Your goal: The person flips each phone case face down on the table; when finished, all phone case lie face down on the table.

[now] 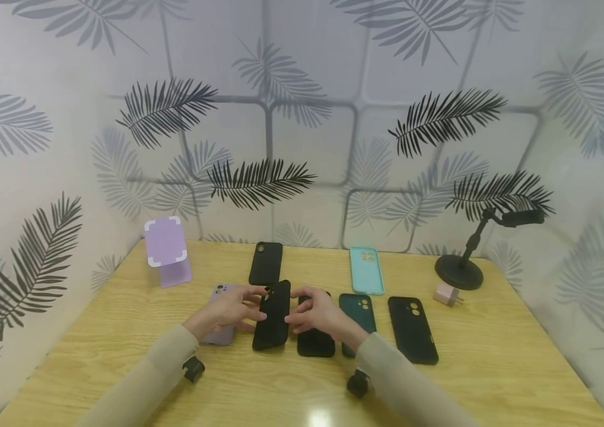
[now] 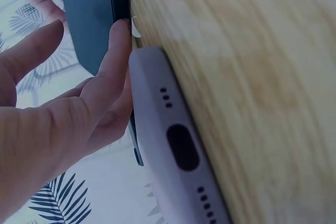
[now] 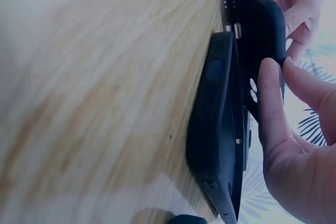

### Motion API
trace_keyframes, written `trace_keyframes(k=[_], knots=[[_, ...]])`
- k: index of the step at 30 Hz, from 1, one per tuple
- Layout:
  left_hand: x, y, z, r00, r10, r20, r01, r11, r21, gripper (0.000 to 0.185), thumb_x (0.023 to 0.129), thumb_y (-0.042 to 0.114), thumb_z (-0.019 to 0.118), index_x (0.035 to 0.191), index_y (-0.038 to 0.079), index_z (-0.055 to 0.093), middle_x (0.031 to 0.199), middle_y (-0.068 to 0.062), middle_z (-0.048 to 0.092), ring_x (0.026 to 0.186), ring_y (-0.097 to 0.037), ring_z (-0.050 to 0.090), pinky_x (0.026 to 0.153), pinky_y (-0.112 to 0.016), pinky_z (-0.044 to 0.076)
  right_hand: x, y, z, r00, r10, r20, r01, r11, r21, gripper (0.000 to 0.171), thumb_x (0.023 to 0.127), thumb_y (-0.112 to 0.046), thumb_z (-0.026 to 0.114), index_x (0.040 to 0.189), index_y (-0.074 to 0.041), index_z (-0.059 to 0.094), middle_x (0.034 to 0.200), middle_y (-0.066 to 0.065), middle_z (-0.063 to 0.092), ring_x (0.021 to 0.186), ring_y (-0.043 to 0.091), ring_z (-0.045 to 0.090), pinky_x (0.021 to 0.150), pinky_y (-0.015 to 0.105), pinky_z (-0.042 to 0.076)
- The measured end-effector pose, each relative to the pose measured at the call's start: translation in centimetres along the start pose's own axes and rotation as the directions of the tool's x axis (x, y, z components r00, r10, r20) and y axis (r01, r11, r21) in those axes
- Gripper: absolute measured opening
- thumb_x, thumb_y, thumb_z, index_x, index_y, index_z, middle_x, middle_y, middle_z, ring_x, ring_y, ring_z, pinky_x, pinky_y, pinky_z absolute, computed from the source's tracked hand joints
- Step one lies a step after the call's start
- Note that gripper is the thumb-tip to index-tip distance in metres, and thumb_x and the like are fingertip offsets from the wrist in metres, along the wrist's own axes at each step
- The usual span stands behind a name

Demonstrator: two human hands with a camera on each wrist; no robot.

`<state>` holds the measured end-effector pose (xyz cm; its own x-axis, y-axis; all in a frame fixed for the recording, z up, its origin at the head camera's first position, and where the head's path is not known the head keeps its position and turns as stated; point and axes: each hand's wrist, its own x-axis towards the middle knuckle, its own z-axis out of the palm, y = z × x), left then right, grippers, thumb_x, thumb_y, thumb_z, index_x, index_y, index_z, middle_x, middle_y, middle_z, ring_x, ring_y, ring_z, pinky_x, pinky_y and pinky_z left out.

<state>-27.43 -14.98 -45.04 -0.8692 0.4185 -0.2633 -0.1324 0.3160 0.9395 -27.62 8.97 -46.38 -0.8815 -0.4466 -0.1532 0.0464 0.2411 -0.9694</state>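
A staged recording booth: palm-leaf backdrop sheets (image 1: 291, 118) enclose a wooden worktop (image 1: 494, 356) laid with phone cases (image 1: 412, 329) and a phone stand (image 1: 167, 250).

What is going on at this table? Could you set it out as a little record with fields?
Surface: wooden table
Both hands on: black phone case, tilted up off the table
Left hand: fingers on the case's left edge, above a lilac phone case
Right hand: fingertips on its right edge, above a second black case
Also lying flat: dark green case, mint case
Back corners: lilac stand, black phone holder
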Motion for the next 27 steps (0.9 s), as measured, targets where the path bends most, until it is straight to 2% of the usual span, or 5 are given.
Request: trace_keyframes(k=[10,14,19,27], knots=[[-0.5,0.3,-0.6,1.000,-0.014,-0.011,0.015,1.000,0.027,0.061,0.090,0.003,0.068,0.145,0.001,0.042,0.147,-0.030,0.038,0.129,-0.045,0.047,0.086,-0.046,0.059,0.1,-0.1,0.1,0.999,0.045,0.018,-0.044,0.997,-0.065,0.054,0.087,-0.001,0.071,0.136,0.008,0.049,0.090,0.016,0.072,0.074,0.024,0.073,0.067,0.037,0.063],[-0.6,0.3,-0.9,1.000,-0.010,-0.010,0.010,0.999,0.046,0.061,0.090,0.004,0.068,0.145,0.001,0.042,0.147,-0.031,0.037,0.130,-0.045,0.046,0.086,-0.046,0.059,0.2,-0.2,0.2,0.998,0.040,0.050,-0.036,0.995,-0.091,0.048,0.090,0.001,0.067,0.133,0.012,0.051,0.092,0.020,0.073,0.074,0.023,0.073,0.067,0.035,0.063],[-0.5,0.1,-1.1,1.000,0.002,-0.007,-0.002,0.999,0.052,0.060,0.090,0.001,0.066,0.145,0.000,0.042,0.148,-0.031,0.037,0.131,-0.046,0.046,0.086,-0.045,0.059,0.0,-0.1,0.3,0.996,0.028,0.082,-0.022,0.997,-0.076,0.044,0.091,0.006,0.061,0.132,0.015,0.050,0.095,0.026,0.072,0.075,0.027,0.074,0.067,0.037,0.063],[-0.4,0.1,-1.1,0.999,0.010,-0.042,-0.005,0.994,0.112,0.057,0.090,0.000,0.065,0.144,0.002,0.045,0.146,-0.028,0.039,0.129,-0.044,0.048,0.087,-0.042,0.059,-0.2,-0.1,-0.2,0.996,0.001,0.091,0.007,0.996,-0.085,0.040,0.093,0.002,0.062,0.131,0.012,0.053,0.100,0.026,0.072,0.081,0.029,0.074,0.069,0.038,0.063]])
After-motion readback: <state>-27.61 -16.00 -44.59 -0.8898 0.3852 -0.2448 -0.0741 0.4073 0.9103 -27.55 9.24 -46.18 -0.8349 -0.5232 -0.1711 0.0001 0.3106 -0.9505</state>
